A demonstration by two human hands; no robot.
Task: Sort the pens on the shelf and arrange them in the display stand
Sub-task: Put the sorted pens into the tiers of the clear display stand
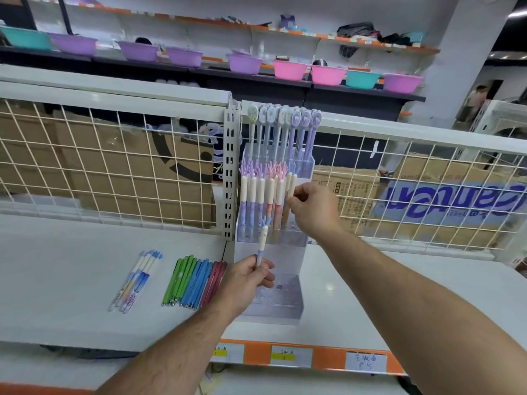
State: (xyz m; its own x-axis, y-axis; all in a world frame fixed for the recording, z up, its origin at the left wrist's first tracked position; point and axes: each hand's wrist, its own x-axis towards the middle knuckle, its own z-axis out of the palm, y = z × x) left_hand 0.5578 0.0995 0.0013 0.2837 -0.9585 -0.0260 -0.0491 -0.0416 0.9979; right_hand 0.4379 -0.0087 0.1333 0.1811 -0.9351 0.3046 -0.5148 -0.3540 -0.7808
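A clear tiered display stand (288,309) sits on the white shelf (71,266). Tall pens with round toppers (281,124) fill its back row, and several pens with pastel frilled tops (261,189) fill the middle row. My right hand (310,212) pinches a cream-bodied pen (291,186) at the right end of that middle row. My left hand (248,280) grips a blue frilled pen (263,240) by its lower end, upright in front of the stand. On the shelf to the left lie several blue frilled pens (137,280) and a row of green, blue and red pens (194,280).
A white wire grid (114,166) backs the shelf, with cardboard boxes (128,178) behind it. A perforated metal upright (229,172) stands just left of the stand. Orange price strips (285,356) line the shelf's front edge. Coloured plastic basins (288,70) sit on far shelves.
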